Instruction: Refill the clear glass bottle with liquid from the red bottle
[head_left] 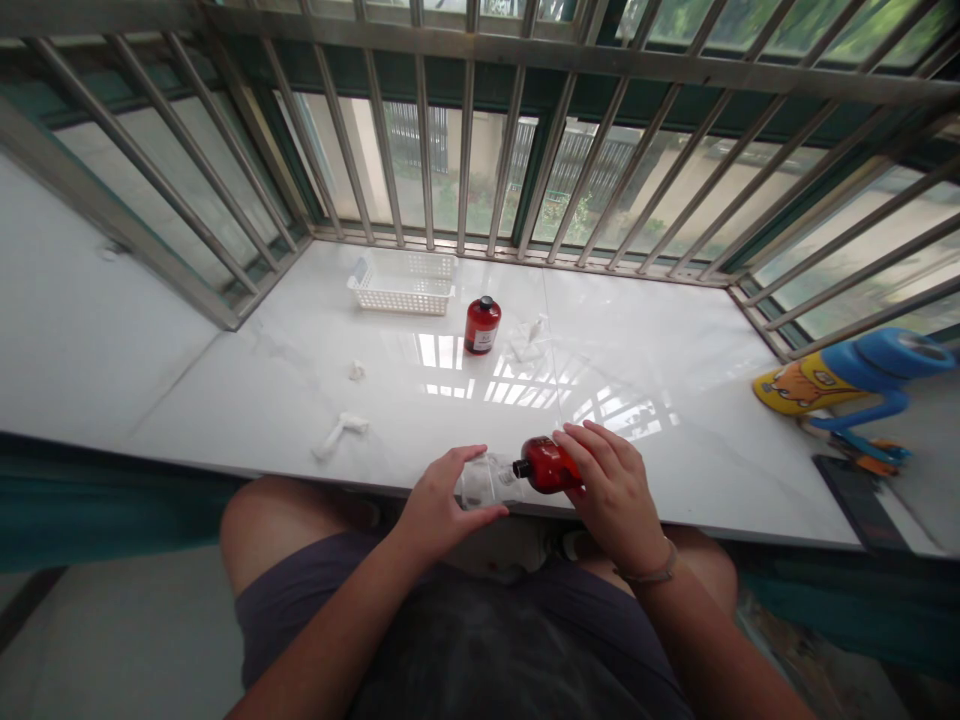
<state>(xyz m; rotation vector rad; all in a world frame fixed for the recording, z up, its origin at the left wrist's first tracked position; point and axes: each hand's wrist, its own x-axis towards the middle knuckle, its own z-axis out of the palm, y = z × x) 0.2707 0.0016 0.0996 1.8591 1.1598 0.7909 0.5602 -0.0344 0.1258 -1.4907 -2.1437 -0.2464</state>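
While the right hand (619, 490) held a red bottle (546, 465) leftward, the left hand (435, 505) steadied a clear bottle (484, 484). Fingers (600, 448) gripped both, presumably for alignment.

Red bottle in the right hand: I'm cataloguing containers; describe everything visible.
The red bottle looks glossy and translucent, plastic or glass, with rounded shoulders and a dark neck. In the right hand, it's tipped nearly sideways by the edge of the white counter, neck toward the clear container; whether they touch is unclear.

Red bottle (551, 466), apparently clear bottle (481, 483)
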